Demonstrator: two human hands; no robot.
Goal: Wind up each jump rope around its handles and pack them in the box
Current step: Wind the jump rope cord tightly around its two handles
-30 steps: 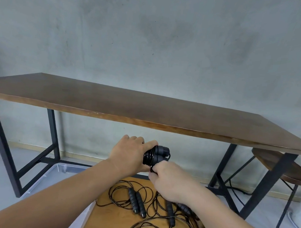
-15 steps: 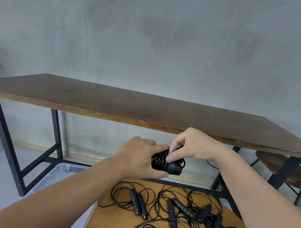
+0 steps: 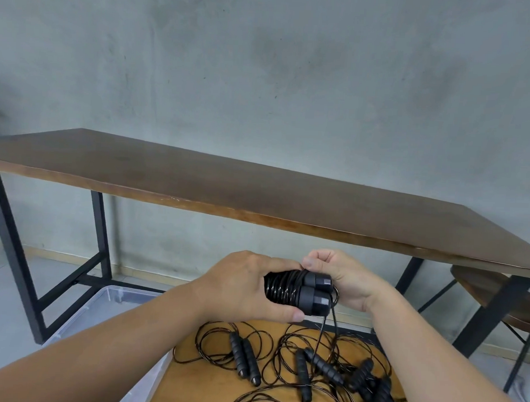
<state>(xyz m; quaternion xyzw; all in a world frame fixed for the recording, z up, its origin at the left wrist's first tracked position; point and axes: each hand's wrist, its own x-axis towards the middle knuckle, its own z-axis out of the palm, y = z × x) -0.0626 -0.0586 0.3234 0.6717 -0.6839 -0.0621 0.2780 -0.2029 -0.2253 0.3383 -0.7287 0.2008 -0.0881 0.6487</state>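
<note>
Since half a second ago the right hand [image 3: 342, 278] has dropped from on top of the bundle to its far right end, and now sits behind the two handle caps with its fingers [image 3: 314, 262] curled tight, pinching the cord at the top of the coil. A short loose tail of cord hangs down from the caps toward the stool below. The left hand [image 3: 248, 286] has kept its place, fingers and thumb wrapped round the wound jump rope [image 3: 296, 289], which is held in the air in front of the long brown table [image 3: 258, 194], the two black handles side by side with the cord coiled round them.

Below the hands, the unwound jump ropes [image 3: 297, 370] lie in loose tangled loops on a round wooden stool [image 3: 191, 387], their black foam handles scattered among the cord. To the left of the stool, on the floor, stands the clear plastic box [image 3: 104, 306]. A second stool [image 3: 495, 290] is tucked under the table's right end.
</note>
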